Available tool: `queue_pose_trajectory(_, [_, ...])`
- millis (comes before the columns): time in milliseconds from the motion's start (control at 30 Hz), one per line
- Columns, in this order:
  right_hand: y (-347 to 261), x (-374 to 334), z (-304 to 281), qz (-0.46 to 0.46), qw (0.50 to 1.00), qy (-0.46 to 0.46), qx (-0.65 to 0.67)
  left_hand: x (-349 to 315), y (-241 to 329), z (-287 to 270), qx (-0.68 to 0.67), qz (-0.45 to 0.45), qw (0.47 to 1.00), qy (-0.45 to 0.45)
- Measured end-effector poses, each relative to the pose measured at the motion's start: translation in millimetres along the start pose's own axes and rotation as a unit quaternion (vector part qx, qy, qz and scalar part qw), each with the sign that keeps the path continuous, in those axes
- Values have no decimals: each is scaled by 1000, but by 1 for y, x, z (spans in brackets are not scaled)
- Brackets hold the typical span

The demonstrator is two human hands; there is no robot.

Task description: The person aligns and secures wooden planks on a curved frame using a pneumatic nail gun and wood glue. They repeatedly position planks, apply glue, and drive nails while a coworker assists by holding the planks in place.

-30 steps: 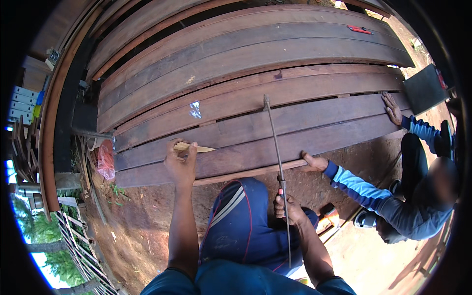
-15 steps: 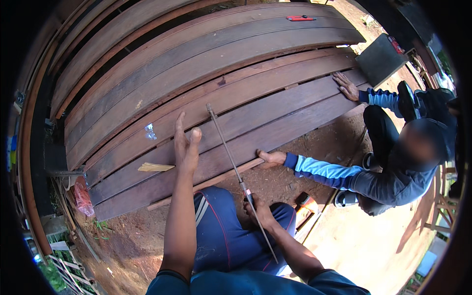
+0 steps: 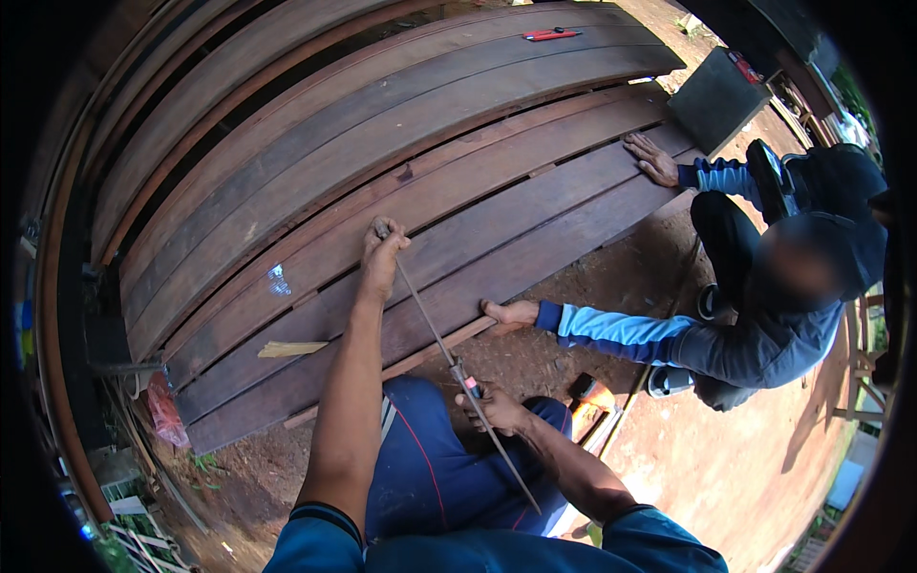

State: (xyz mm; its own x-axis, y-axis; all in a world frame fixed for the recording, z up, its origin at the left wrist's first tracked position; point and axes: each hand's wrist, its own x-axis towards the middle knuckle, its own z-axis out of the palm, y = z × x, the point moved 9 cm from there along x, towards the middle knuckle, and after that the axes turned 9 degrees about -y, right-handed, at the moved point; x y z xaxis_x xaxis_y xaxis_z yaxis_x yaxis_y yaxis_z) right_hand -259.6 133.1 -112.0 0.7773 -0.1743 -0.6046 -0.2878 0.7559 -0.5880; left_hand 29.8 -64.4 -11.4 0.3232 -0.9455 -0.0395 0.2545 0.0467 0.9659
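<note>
A long thin bar clamp [image 3: 427,315] slants across my lap and over the near edge of the dark wooden planks [image 3: 535,215]. My left hand [image 3: 384,250] is closed around its far end, above the planks. Lower down, my right hand [image 3: 495,409] grips the clamp's handle section, which has a red patch, and the rod's tail runs on below it. A co-worker crouching at the right rests one hand [image 3: 652,159] flat on the planks. The co-worker's other hand [image 3: 511,313] holds the near plank edge, beside a thin strip of wood [image 3: 435,348] underneath.
A red tool [image 3: 552,34] lies on the far planks. Small clear pieces [image 3: 278,280] and a wood offcut [image 3: 292,349] lie at the left. A dark block [image 3: 718,99] stands at the right end. An orange-and-black tool [image 3: 592,393] is on the ground by my knee.
My left hand, open beside the clamp before, has closed around its far end. The clamp has shifted slightly. The whole view has moved a little, and the co-worker's hands stay on the planks.
</note>
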Motion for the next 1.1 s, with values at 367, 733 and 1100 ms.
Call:
queue_pose_trajectory(367, [37, 16, 11, 21, 896, -264, 356, -4, -2, -1, 3, -12, 1000, 5])
queue_pose_trajectory(733, [19, -2, 5, -5, 973, -96, 210, -20, 5, -6, 168, -66, 979, 92])
queue_pose_trajectory(1100, [13, -7, 9, 9, 977, -40, 208, -250, 194, -87, 563, 125, 741, 346])
